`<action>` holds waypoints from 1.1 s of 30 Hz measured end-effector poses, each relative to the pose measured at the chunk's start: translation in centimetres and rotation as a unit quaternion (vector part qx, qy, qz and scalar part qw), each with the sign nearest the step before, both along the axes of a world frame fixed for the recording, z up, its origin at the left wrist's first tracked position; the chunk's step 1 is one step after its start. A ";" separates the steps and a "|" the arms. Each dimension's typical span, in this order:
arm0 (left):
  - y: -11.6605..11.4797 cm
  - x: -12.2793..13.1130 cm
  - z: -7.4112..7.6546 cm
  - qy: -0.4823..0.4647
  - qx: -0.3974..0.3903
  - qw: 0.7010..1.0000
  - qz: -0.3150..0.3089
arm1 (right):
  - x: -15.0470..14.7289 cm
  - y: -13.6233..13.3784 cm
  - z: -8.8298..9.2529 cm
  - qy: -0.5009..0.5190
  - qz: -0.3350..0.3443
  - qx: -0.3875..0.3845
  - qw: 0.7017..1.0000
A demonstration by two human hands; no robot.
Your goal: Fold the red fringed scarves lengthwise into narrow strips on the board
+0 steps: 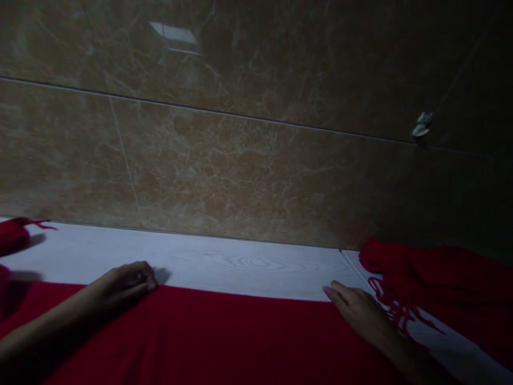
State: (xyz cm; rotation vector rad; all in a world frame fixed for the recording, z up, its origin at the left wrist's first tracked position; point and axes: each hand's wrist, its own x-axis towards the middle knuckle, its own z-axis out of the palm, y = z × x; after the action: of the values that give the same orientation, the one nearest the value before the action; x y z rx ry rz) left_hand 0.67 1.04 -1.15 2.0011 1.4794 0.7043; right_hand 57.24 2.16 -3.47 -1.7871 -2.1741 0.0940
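A wide red cloth (200,337) lies spread flat, its far edge running straight across the white surface. My left hand (124,286) rests at that far edge, fingers curled and close together; whether they pinch the cloth I cannot tell. My right hand (360,315) lies on the same edge further right, fingertips pointing left and flat on the fabric. Just beyond it, a bunched red mass with a tangled fringe (417,272) sits near my right wrist, not touching my fingers.
The white wood-grain surface (200,262) meets a brown marble tile wall (220,160) at the far side. A small red bundle (12,235) with loose threads lies at the far left. A small metal clip (421,124) hangs on the wall at right.
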 end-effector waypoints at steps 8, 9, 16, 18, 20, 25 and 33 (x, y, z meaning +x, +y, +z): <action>7.1 0.4 1.6 0.095 0.023 0.995 -0.002 | -0.9 8.6 2.6 0.011 0.013 0.054 0.998; 7.3 0.8 1.6 0.133 0.046 0.990 0.008 | -1.1 8.6 2.5 0.013 0.014 0.070 0.997; 4.3 2.8 -1.2 0.282 0.120 0.950 0.052 | -1.2 2.6 -0.7 -0.002 0.040 0.069 0.997; 3.1 1.9 -2.1 0.295 0.099 0.949 0.060 | -0.4 1.3 -1.6 -0.039 0.046 0.024 0.998; 1.9 0.7 -2.4 0.304 0.082 0.948 0.045 | 0.7 0.7 -2.1 -0.070 0.048 -0.021 0.996; -0.6 -0.9 -2.2 0.289 0.116 0.950 -0.017 | 2.8 0.7 -2.3 -0.080 0.074 -0.029 0.994; 0.0 -1.1 0.5 0.309 0.111 0.943 0.046 | 2.0 1.4 -0.9 -0.020 0.064 0.039 0.997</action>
State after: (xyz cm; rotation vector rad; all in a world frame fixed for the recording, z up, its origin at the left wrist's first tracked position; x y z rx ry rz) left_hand -0.42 1.04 -0.60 2.4856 1.9212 0.2873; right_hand 59.22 3.60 -4.41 -1.6211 -2.2858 0.0024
